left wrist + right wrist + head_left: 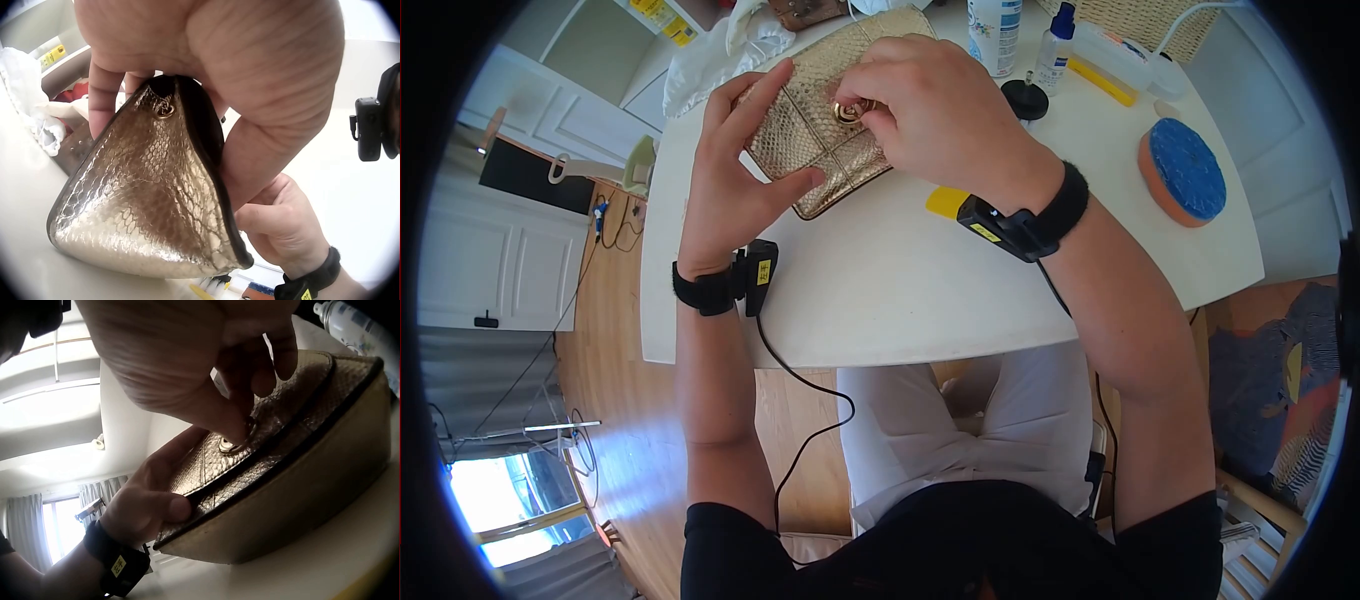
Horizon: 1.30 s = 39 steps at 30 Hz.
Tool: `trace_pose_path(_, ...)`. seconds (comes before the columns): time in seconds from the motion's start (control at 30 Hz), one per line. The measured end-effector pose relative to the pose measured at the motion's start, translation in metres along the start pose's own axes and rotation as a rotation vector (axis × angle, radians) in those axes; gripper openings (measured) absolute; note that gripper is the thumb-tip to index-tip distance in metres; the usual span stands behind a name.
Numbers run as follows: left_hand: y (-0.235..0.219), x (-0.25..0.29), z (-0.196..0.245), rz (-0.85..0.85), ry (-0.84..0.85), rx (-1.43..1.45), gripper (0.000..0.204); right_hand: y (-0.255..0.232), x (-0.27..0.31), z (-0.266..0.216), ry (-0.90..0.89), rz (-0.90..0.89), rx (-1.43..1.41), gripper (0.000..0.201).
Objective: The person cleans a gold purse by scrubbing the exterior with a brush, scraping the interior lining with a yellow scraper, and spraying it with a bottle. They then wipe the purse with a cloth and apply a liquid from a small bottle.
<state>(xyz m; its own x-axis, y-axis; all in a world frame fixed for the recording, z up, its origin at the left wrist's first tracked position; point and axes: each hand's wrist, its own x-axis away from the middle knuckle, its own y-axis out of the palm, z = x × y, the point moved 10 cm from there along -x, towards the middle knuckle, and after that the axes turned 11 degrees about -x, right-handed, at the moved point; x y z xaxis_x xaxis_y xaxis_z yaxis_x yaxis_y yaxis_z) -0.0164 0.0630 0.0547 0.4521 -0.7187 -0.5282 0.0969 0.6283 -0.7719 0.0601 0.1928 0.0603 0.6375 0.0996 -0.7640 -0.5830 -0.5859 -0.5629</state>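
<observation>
A gold snakeskin-textured handbag [800, 140] with dark edging stands at the far side of the white table. My left hand [735, 195] grips its left end, the thumb on the front and the fingers over the top and back. On the front flap, my right hand [945, 115] pinches the round gold clasp [847, 113] between thumb and fingers. The right wrist view shows the clasp [228, 447] under my fingertips, with a dark gap below the flap edge. A small metal ring [165, 112] sits high on the folded side panel in the left wrist view.
Behind the bag are a white cloth [705, 70] and a brown studded item [805, 12]. To the right stand a spray can [995, 40], a small spray bottle [1055, 50], a black round base [1025, 100] and a blue-and-orange round pad [1185, 170]. Wrist-camera cables cross the table edge.
</observation>
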Motion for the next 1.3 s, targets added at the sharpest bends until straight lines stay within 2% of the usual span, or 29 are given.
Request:
trace_pose_path(0.3,0.0019,-0.0004,0.0001,-0.018,-0.001,-0.009,0.095,-0.0005,-0.0012,-0.005,-0.081,-0.001,0.052,0.014)
trace_pose_path(1.3,0.0014,-0.0011,-0.0013,0.001,-0.007,0.022,0.092,0.0,-0.0032,0.0043,-0.141,0.01,0.024,0.009)
